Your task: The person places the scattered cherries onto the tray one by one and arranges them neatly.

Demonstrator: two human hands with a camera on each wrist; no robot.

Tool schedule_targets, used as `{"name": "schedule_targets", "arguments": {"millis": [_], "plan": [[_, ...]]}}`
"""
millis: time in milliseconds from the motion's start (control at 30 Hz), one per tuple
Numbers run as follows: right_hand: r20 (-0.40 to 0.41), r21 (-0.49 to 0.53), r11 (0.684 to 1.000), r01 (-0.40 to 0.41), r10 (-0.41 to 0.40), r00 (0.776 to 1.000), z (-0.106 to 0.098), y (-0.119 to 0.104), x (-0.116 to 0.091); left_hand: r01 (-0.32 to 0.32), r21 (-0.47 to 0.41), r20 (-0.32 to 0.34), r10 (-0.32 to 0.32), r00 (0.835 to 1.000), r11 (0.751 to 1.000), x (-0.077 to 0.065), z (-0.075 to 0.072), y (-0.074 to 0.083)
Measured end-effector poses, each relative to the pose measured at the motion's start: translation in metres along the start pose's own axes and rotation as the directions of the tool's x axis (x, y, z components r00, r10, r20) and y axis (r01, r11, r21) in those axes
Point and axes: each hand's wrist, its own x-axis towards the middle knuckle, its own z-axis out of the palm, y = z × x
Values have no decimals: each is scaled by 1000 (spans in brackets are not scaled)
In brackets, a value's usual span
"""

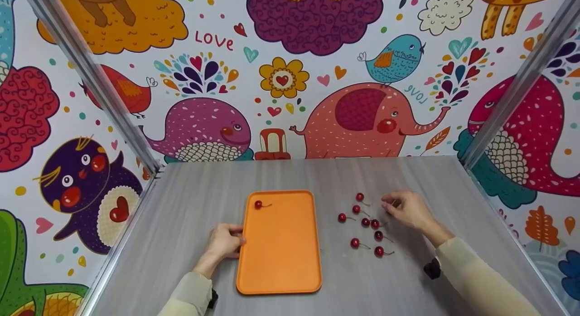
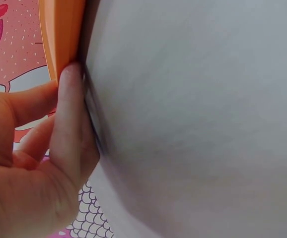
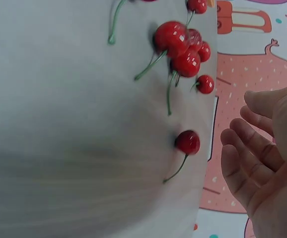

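Note:
An orange tray [image 1: 280, 252] lies on the table, with one cherry [image 1: 258, 205] and its stem near its far left corner. At the tray's left edge, my left hand [image 1: 223, 241] holds the rim between thumb and fingers; the left wrist view shows the fingers [image 2: 69, 114] against the orange rim [image 2: 63, 34]. Several red cherries with stems, one of them [image 1: 355, 243] near the front, are scattered right of the tray. Just right of the farthest cherry [image 1: 360, 196], my right hand [image 1: 408, 209] hovers with loosely bent fingers. Nothing shows between those fingers [image 3: 243, 168] in the right wrist view.
The grey table [image 1: 195, 189] ends at a wall [image 1: 281, 39] printed with cartoon animals. Metal posts stand at the back left [image 1: 104, 85] and back right [image 1: 512, 89] corners. Dark wrist-worn devices [image 1: 432, 268] show near the sleeves.

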Motion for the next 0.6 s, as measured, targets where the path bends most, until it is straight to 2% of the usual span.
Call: {"name": "schedule_targets", "arguments": {"millis": [300,600], "plan": [[17,6,995,-100,100,995,-8,21,-10,3,3,0,-3,1000,1000,0,0,1],[-3,-22,992,-122,122,993,-7,41,-20,12,-14,0,-12,1000,1000,1,1,1]]}}
